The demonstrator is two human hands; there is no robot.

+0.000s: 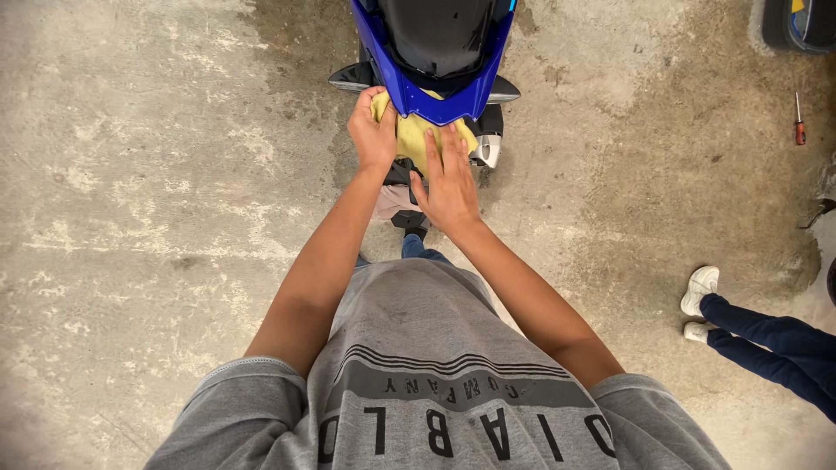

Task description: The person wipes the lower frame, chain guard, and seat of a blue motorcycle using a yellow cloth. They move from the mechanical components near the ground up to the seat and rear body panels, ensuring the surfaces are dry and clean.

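Top centre: yellow cloth bunched under blue motorcycle tail fairing, gripped closed by left hand, pressed flat by open right hand. Wiping step apparently underway; next, likely steady pressure along fairing edge.

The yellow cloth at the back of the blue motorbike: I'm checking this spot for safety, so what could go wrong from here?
1. The yellow cloth is bunched under the blue tail panel; the left hand and right hand press close to its pointed edge, so fingers could get scraped.
2. A red-handled screwdriver lies loose on the concrete floor, a possible slip hazard.
3. Another person's white shoes stand nearby.
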